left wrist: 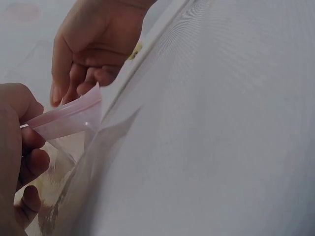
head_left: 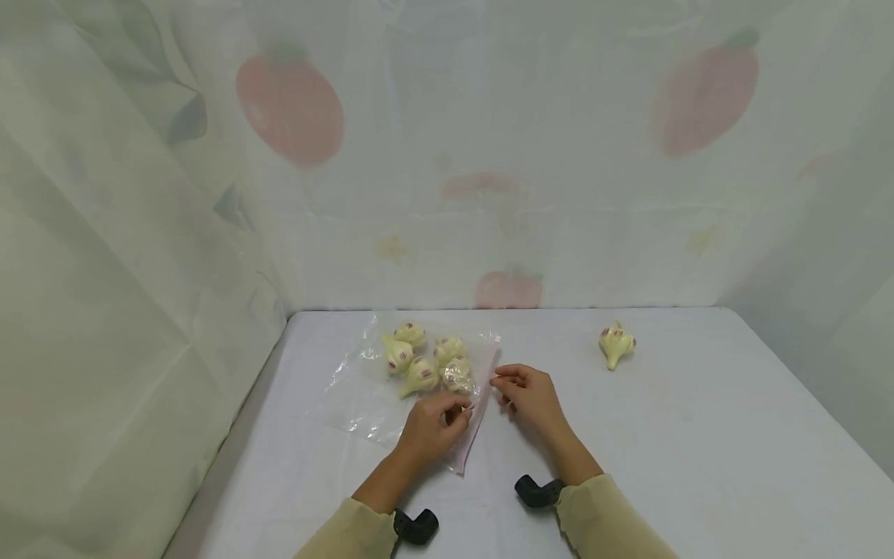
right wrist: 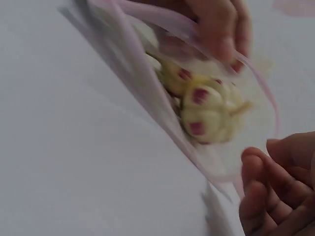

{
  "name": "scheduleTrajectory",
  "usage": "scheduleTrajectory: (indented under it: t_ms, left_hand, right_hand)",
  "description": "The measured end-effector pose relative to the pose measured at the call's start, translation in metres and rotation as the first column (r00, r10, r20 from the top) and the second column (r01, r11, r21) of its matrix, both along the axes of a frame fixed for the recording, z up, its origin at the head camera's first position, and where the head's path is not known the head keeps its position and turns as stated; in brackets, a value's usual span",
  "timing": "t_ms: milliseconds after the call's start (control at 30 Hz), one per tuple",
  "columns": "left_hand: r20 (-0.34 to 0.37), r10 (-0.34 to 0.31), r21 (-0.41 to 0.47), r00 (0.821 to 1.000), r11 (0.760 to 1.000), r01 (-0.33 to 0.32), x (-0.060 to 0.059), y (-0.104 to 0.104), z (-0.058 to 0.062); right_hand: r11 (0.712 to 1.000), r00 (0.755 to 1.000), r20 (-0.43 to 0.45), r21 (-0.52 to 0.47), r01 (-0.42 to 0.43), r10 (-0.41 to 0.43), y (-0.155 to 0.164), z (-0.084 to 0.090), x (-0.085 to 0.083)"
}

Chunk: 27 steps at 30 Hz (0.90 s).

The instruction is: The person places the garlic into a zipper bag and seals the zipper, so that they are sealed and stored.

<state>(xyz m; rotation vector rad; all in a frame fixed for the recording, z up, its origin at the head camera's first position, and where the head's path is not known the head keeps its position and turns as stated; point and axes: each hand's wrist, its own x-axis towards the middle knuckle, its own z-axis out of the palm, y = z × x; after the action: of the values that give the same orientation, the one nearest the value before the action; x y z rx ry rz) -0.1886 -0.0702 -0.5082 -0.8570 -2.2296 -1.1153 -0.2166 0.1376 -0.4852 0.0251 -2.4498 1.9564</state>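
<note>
Zip bag (head_left: 391, 388) lies flat on worktop (head_left: 698, 435) at 11 o'clock of both hands, garlic bulbs (head_left: 426, 361) inside. L hand (head_left: 433, 427) fingers pinch mouth strip; R hand (head_left: 531, 396) pinches opposite lip, spreading it. Spare bulb (head_left: 616, 344) sits at 1 o'clock.

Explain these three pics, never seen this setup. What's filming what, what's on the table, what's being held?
No machine here: a person works with two bare hands, wearing three cameras. The head view looks down on a white table. The other two views come from cameras strapped to each wrist; the black pieces at the sleeves are probably their mounts.

On the table lies a clear zip bag holding several garlic bulbs. One more loose garlic bulb sits apart, to the right.

The left hand pinches the bag's pink-striped opening edge, seen close up in the left wrist view. The right hand is at the same edge with curled fingers; whether it actually grips it isn't clear.
</note>
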Motion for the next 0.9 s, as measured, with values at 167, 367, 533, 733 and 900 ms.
scheduleTrajectory:
  t_ms: [167,367,533,733,900]
  left_hand:
    - [-0.018,-0.005,0.003,1.000,1.000,0.005,-0.001,0.000,0.000]
    - [-0.020,-0.018,0.018,1.000,1.000,0.018,0.000,0.000,-0.002]
    - [0.005,-0.047,0.012,0.999,0.999,0.047,-0.004,0.005,-0.001]
    - [-0.014,-0.039,0.019,0.999,0.999,0.039,-0.008,0.004,-0.001]
    - [0.001,-0.038,-0.004,0.999,0.999,0.038,-0.006,0.003,-0.002]
  right_hand:
    - [0.956,0.956,-0.190,0.147,0.254,-0.225,0.033,0.007,-0.010]
    - [0.834,0.808,-0.413,0.176,0.523,-0.420,0.078,0.003,-0.017]
    - [0.761,0.712,-0.461,0.110,0.639,-0.530,0.113,0.016,-0.024]
    - [0.784,0.829,-0.322,0.295,0.546,-0.457,0.145,0.031,-0.043]
    - [0.785,0.936,-0.189,0.509,0.353,-0.298,0.164,0.021,-0.050]
